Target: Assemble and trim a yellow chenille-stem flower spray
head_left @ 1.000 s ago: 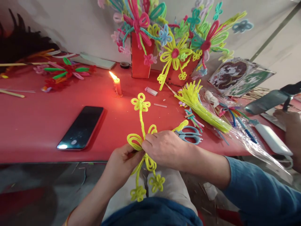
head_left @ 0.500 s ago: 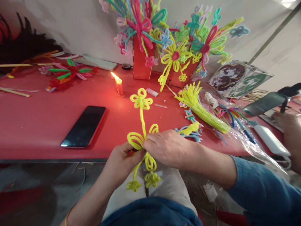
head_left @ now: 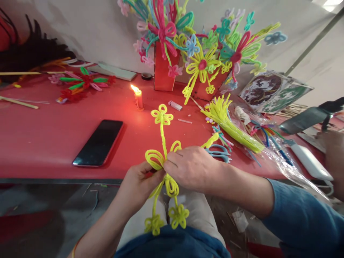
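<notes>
A yellow pipe-cleaner flower (head_left: 172,184) with looped petals is held over my lap, at the table's front edge. One stem rises from it to a small five-looped blossom (head_left: 162,114); two more small blossoms hang below. My left hand (head_left: 142,181) pinches the flower's centre from the left, thumb and fingers closed. From the right, my right hand (head_left: 190,168) grips the same centre, its fingers curled over it and hiding the joint. A twisted yellow pipe-cleaner end (head_left: 211,141) sticks out behind my right hand, close to the blue scissors (head_left: 219,153).
A lit candle (head_left: 138,98) stands beyond the flower on the red table (head_left: 48,143). A phone (head_left: 99,143) lies left. Yellow pipe cleaners (head_left: 236,125) lie right, before vases (head_left: 164,73) of pipe-cleaner flowers. Another person's hand (head_left: 334,143) is at the far right.
The lower blossoms have swung down and slightly apart. The yellow end behind my right hand has tilted and shifted left, uncovering more of the scissors. Both hands keep their grip.
</notes>
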### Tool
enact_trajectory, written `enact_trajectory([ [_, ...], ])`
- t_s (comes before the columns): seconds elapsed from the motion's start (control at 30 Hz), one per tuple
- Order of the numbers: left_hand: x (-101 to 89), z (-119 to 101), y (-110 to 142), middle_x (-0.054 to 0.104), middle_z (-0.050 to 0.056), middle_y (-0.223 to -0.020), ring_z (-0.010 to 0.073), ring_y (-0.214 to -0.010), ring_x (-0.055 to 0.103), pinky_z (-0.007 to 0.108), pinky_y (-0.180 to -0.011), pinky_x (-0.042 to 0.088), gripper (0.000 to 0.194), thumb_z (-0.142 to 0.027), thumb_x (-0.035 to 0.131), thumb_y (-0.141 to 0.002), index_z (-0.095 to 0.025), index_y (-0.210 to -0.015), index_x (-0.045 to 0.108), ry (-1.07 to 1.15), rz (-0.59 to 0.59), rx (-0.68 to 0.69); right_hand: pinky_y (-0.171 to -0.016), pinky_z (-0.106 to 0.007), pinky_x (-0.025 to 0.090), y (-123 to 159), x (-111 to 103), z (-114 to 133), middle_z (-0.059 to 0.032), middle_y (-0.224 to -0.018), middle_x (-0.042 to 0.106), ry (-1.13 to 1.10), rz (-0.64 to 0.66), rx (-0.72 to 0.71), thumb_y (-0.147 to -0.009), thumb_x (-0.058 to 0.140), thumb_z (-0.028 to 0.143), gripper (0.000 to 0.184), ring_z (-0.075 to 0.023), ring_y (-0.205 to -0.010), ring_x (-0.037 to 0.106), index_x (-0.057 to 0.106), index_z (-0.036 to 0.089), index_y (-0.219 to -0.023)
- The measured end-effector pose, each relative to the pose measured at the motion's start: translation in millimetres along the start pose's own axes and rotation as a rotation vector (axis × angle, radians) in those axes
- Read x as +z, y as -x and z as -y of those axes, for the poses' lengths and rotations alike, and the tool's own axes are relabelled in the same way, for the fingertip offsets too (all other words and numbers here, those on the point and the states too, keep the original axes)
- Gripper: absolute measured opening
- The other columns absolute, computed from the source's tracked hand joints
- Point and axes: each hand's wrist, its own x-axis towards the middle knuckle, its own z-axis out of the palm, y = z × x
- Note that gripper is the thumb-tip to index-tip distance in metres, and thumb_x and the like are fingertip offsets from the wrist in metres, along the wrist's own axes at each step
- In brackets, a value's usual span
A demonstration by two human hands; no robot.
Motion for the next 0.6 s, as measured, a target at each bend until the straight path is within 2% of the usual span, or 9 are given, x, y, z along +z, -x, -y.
enact_trajectory([
  [0.4,1.7,-0.3,0.2,0.065,-0.002,-0.067,0.0130,-0.064,0.053,0.022,-0.059,0.042,0.012,-0.020,0.068,-0.061,-0.018,-0.073,0.069,0.047,-0.001,-0.029,-0.039,-0.026,0.029,-2.5,4.2,-0.6,-0.0023,-0.071,0.056,0.023,-0.002,-0.035,-0.087,0.036,0.014,0.013,-0.0126,-0.054,0.047,0.049,0.015,-0.083],
  [0.6,2.6,-2.1,0.5,0.067,-0.002,-0.069,0.0143,-0.070,0.057,0.021,-0.060,0.042,0.014,-0.018,0.069,-0.061,-0.019,-0.075,0.070,0.140,0.003,-0.045,-0.042,-0.025,0.031,-1.6,3.1,0.5,-0.0032,-0.073,0.057,0.006,-0.027,-0.009,-0.087,0.033,0.012,0.014,-0.0133,-0.056,0.047,0.047,0.015,-0.086],
])
